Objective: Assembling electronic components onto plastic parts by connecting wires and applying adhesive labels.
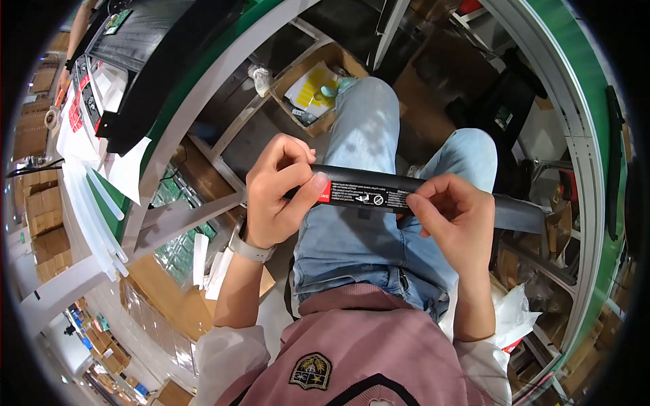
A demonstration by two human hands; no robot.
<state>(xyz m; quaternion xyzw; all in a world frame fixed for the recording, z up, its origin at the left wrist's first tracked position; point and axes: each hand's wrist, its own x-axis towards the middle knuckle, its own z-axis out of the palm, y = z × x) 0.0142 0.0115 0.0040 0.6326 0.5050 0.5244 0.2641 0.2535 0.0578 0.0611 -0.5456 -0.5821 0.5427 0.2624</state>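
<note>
Across my lap lies a long, smooth black bar, its right end reaching past my right wrist. A black warning label with a red block at its left end and small white print and symbols is along its face. My left hand is closed round the bar's left end, its thumb on the red block. At the label's right end, the thumb and forefinger of my right hand are pinched together on its edge. Whether that edge is stuck down or lifted, I cannot tell.
Beyond my knees stands an open cardboard box holding a yellow-and-white sheet. A green-edged bench at the left carries black parts and papers; white strips hang over it. To the right runs a metal frame.
</note>
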